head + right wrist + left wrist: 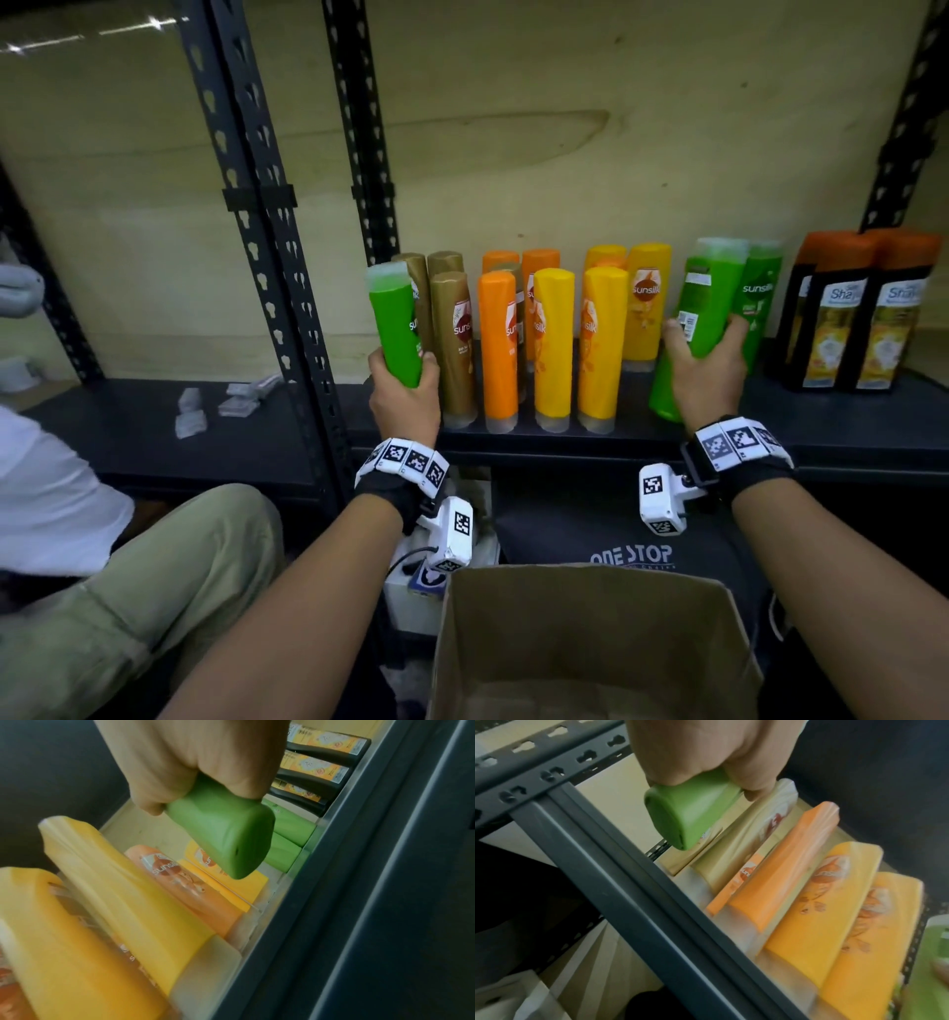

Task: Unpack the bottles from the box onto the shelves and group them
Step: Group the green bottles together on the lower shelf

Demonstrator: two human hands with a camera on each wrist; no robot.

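My left hand [403, 383] grips a green bottle [395, 321] upright at the left end of the row on the black shelf [565, 437], in front of the brown bottles [457, 344]. In the left wrist view its green end [680, 815] sticks out below my left hand [711, 754]. My right hand [706, 367] grips a second green bottle [693, 318], tilted, just left of a standing green bottle [760, 303]. In the right wrist view that held green bottle [228, 839] hangs above the shelf under my right hand [190, 760]. The cardboard box [590, 647] stands open below.
Orange bottles [498, 344] and yellow bottles [601, 339] stand mid-shelf, black bottles [862, 318] at the right. A slotted black upright [277, 246] borders the shelf on the left. Another person's leg [154, 591] is at lower left. White packets [226, 401] lie on the neighbouring shelf.
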